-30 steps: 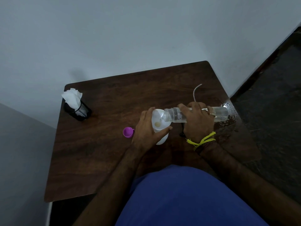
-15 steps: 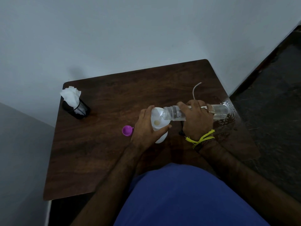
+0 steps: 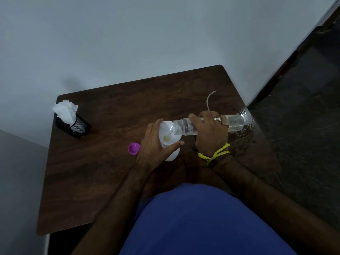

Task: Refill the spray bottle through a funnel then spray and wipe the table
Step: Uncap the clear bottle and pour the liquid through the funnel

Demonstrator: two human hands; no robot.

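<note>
A white funnel [image 3: 168,132] sits in the mouth of a white spray bottle [image 3: 173,155] near the middle of the dark wooden table [image 3: 103,162]. My left hand [image 3: 153,146] wraps around the funnel and bottle, steadying them. A clear water bottle [image 3: 185,128] lies almost level in my right hand [image 3: 211,135], its open mouth over the funnel's rim. Water shows inside the clear bottle. A thin tube [image 3: 208,100], probably the sprayer's dip tube, curves up behind my right hand; the sprayer head is hidden.
A purple cap [image 3: 134,148] lies just left of my left hand. A black mesh holder [image 3: 76,126] with white tissues [image 3: 66,111] stands at the far left corner. Water droplets [image 3: 246,115] wet the table's right edge. A grey wall runs behind; dark floor lies to the right.
The view has shifted slightly. Both hands stay in place; the clear bottle remains tipped at the funnel.
</note>
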